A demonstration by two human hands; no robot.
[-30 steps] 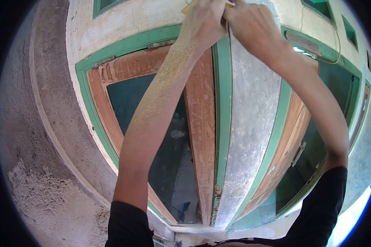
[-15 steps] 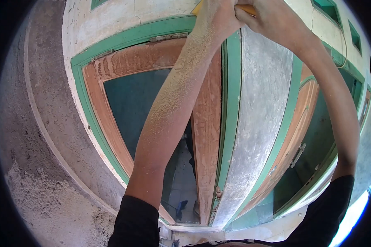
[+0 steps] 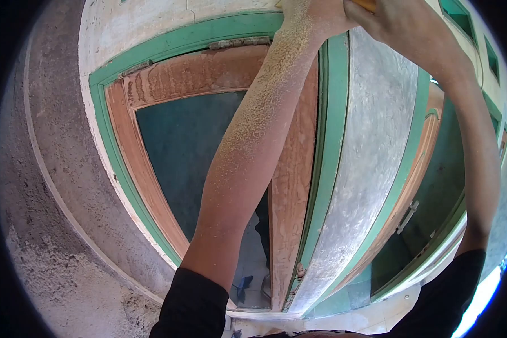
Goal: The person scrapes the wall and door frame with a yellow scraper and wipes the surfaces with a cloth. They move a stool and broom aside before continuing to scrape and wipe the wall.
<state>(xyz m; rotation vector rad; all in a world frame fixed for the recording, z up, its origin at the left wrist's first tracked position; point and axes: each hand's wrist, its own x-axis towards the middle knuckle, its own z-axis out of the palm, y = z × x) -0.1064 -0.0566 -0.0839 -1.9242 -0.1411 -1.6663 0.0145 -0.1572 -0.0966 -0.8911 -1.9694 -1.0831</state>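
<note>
Both arms are stretched upward to the top of the view. My left hand [image 3: 320,16] is cut off by the top edge, and its fingers are out of sight. Yellowish dust coats the left forearm [image 3: 265,101]. Close by on the right, my right hand [image 3: 386,21] is closed around a yellow-orange object [image 3: 367,4], of which only a small part shows. Below the hands are a green door frame [image 3: 333,101] and a brown wooden door [image 3: 293,214] with a dark glass pane [image 3: 186,141].
A grey pillar [image 3: 377,101] stands between the two doorways. On the right a second wooden door [image 3: 403,197] with a metal handle [image 3: 408,217] stands ajar. Rough grey concrete [image 3: 67,169] runs along the left. Tiled floor [image 3: 377,315] shows at the bottom.
Both hands have moved slightly right and up, so less of the yellow-orange object shows. The view of the door and pillar has shifted a little.
</note>
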